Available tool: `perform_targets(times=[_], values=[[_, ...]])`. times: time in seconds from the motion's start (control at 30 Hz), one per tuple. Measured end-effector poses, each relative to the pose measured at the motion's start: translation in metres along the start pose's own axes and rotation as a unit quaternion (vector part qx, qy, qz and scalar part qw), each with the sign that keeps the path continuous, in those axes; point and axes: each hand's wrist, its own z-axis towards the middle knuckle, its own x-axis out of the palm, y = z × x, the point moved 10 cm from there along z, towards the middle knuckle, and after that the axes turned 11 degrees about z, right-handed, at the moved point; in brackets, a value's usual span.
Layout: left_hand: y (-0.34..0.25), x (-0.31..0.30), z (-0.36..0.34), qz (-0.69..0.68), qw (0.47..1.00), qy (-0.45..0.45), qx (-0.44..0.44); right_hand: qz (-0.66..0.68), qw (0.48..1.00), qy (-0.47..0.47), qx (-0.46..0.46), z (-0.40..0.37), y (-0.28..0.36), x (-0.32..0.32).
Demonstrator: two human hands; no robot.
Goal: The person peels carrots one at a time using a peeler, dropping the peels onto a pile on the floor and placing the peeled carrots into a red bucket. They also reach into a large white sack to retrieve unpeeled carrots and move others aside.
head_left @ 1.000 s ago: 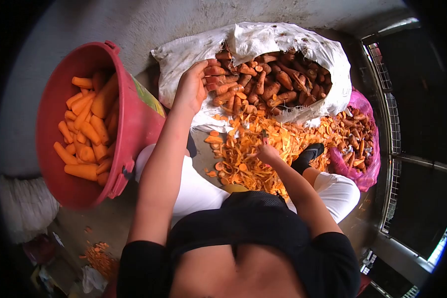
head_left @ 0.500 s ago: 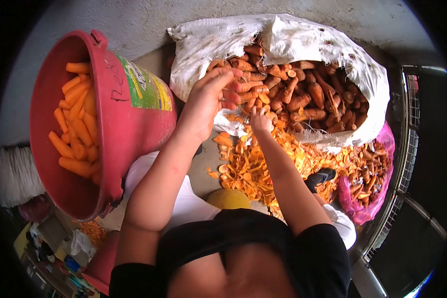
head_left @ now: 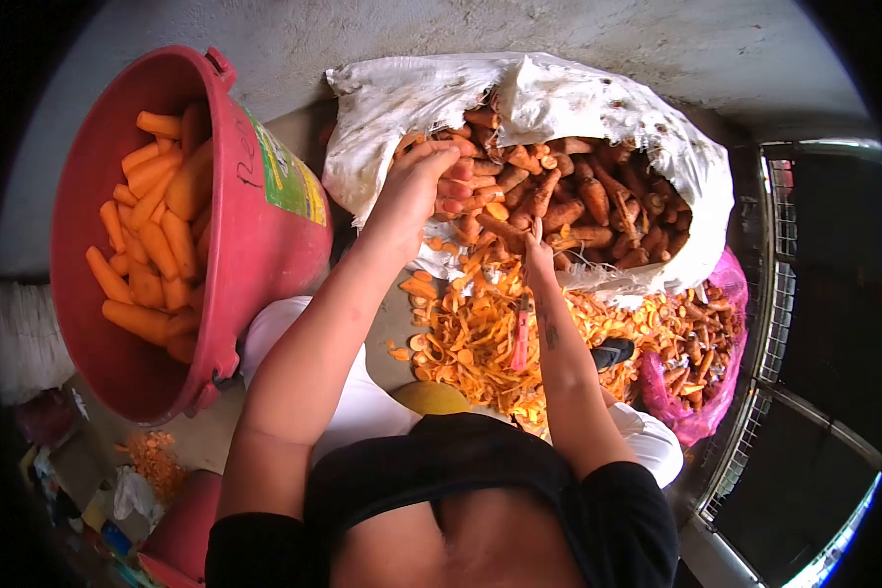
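My left hand [head_left: 423,186] hovers in front of the white sack's opening, its fingers loosely bent and apart with nothing seen between them. My right hand [head_left: 537,255] is closed on the end of an unpeeled carrot [head_left: 502,232], just below the opening. Many unpeeled brown-orange carrots [head_left: 594,200] fill the white sack [head_left: 598,86], which lies on its side. Beneath my hands spreads a heap of orange peelings [head_left: 475,333]. A red-handled tool [head_left: 520,345] rests on it, left of my right forearm.
At the left a large red bucket [head_left: 274,250] holds peeled carrots [head_left: 147,240]. A pink net bag [head_left: 701,416] with carrot pieces stands at the right, near a dark metal-framed screen [head_left: 833,294]. A yellow rounded object [head_left: 431,397] is by my knees. A wall rises behind the sack.
My right hand has closed on a carrot at the sack's opening. The red-handled tool has come into sight on the peelings. My left hand stays raised, and the view has shifted slightly.
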Motion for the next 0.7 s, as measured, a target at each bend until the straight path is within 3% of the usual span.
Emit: perform_targets(times=[0.1, 0.17, 0.23, 0.3, 0.33, 0.37, 0.43, 0.47, 0.57, 0.63, 0.67, 0.7], values=[[0.009, -0.003, 0.002, 0.018, 1.0, -0.02, 0.006, 0.298, 0.943, 0.067, 0.135, -0.038, -0.015, -0.002], [0.017, -0.004, 0.002, 0.041, 0.998, -0.053, 0.007, 0.369, 0.902, 0.208, 0.078, -0.075, 0.02, 0.018], [0.026, 0.002, -0.003, 0.116, 0.991, -0.068, 0.01, 0.484, 0.825, 0.268, 0.117, -0.125, 0.051, 0.037], [0.04, 0.029, 0.0, 0.178, 0.984, 0.007, 0.024, 0.526, 0.798, 0.286, 0.068, -0.166, 0.082, 0.048], [0.055, 0.036, -0.004, 0.212, 0.977, -0.002, -0.003, 0.541, 0.779, 0.31, 0.061, -0.181, 0.091, 0.054], [0.051, 0.061, -0.012, 0.211, 0.972, 0.099, 0.022, 0.547, 0.765, 0.335, 0.065, -0.193, 0.095, 0.06], [0.046, 0.083, -0.026, 0.159, 0.971, 0.181, 0.013, 0.555, 0.733, 0.386, 0.075, -0.215, 0.102, 0.072], [0.042, 0.09, -0.033, 0.134, 0.97, 0.204, 0.013, 0.511, 0.776, 0.363, 0.076, -0.221, 0.1, 0.075], [0.047, 0.084, -0.021, 0.102, 0.981, 0.154, 0.059, 0.392, 0.862, 0.318, 0.054, -0.232, 0.091, 0.071], [0.048, 0.074, -0.009, 0.118, 0.982, 0.105, 0.105, 0.211, 0.953, 0.218, -0.017, -0.228, 0.089, 0.044], [0.054, 0.072, -0.014, 0.067, 0.989, 0.12, 0.045, 0.138, 0.977, 0.152, -0.061, -0.219, 0.083, 0.024], [0.049, 0.069, -0.019, 0.058, 0.99, 0.12, 0.043, 0.063, 0.989, 0.085, -0.105, -0.209, 0.076, 0.001]])
